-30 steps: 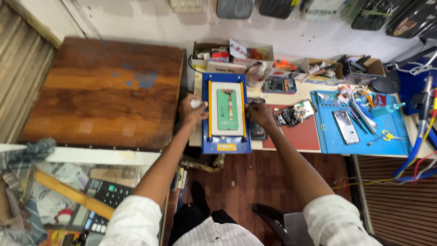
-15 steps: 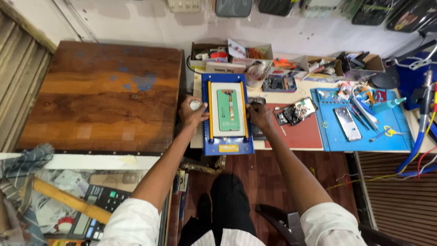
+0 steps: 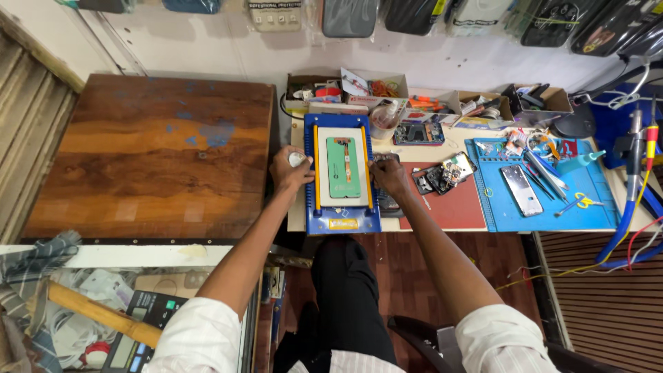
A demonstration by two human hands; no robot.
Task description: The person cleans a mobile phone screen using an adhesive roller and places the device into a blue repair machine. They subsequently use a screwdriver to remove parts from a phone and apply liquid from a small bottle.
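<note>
Hands flank the blue rectangular separator machine (image 3: 343, 222) at frame centre, my left hand (image 3: 290, 169) curled around a small white object, my right hand (image 3: 388, 176) bent-fingered at its right edge, the green phone panel (image 3: 342, 167) lying lengthwise top-to-bottom between them.

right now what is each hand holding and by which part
The left hand grips a small white object; its held part is hidden. The right hand rests at the blue machine's right edge; a grip cannot be told.

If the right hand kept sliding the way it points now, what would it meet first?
Probably the yellow rail of the blue separator machine beside the right hand, then the green phone panel; depth is unclear.
</note>
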